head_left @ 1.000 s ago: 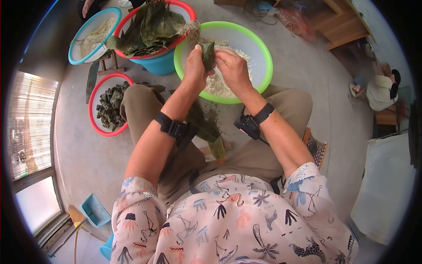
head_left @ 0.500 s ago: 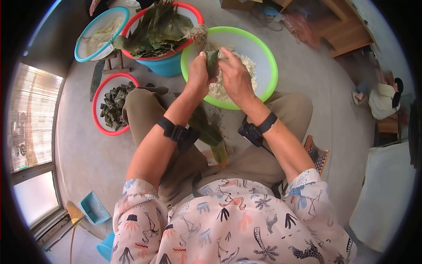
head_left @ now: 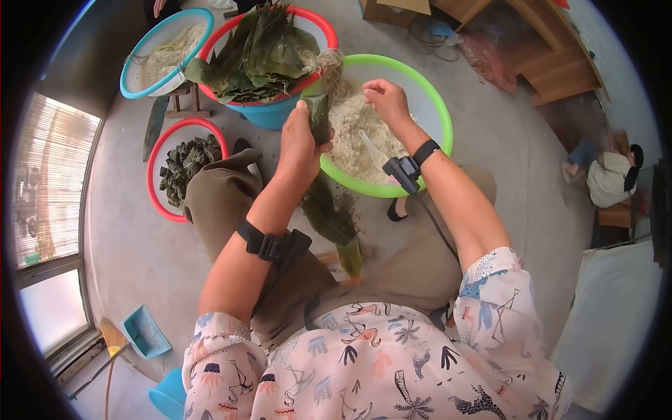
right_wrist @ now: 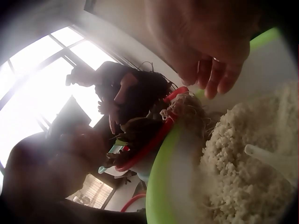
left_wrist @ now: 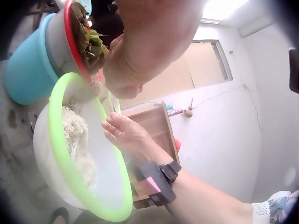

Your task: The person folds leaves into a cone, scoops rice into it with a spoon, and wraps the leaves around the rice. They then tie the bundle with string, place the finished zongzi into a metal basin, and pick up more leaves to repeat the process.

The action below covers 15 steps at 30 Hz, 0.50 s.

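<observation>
Upright in my left hand [head_left: 299,145] is a folded green leaf parcel [head_left: 318,116], gripped with the thumb along its side at the basin's left rim. My right hand [head_left: 389,103] is lifted over the green-rimmed basin [head_left: 447,136], apart from the parcel, its fingers bent. In the right wrist view the bent fingers [right_wrist: 214,77] hang above the rice; I cannot tell whether they pinch a thin strand. White rice [head_left: 344,129] heaps in the basin, with a pale spoon [head_left: 373,148] stuck in it. A bundle of thin strings [head_left: 329,64] hangs near the parcel.
Broad leaves [head_left: 276,52] fill a red-rimmed tub [head_left: 334,42] at the back. Wrapped parcels [head_left: 187,164] lie in a red-rimmed basin [head_left: 151,183] to the left. A blue-rimmed basin [head_left: 124,73] stands behind it. Long leaves [head_left: 329,218] hang between my knees.
My right hand has moved away from the parcel to the right, over the rice, uncovering the spoon. The left hand still holds the parcel, slightly lower and further left.
</observation>
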Motion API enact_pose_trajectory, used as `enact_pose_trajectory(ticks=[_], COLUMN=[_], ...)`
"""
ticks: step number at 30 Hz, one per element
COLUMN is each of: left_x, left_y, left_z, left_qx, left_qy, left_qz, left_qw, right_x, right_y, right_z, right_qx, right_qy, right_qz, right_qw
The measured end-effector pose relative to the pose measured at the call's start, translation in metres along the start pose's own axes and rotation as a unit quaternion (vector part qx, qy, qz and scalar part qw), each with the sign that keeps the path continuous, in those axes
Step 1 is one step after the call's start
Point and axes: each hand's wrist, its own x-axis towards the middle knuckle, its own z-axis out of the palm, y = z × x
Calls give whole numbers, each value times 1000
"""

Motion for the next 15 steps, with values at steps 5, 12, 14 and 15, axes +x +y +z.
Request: enact_pose_trajectory(ticks=[5, 12, 14, 15], left_x=[-4, -6, -7, -6], left_y=[10, 18, 19, 18], left_z=[-4, -4, -2, -1], left_qx=[-10, -1, 0, 0], left_qy=[2, -2, 2, 4], left_qz=[-9, -12, -15, -19], left_qw=[1000, 1000, 1000, 1000], right_x=[38, 71, 77, 79], right_y=[22, 43, 49, 51], right_z=[26, 62, 67, 68], right_qx=[-10, -111, -126, -129], right_qy=[20, 76, 83, 79], right_qz=[12, -91, -93, -80], right_qw=[1000, 987, 984, 985])
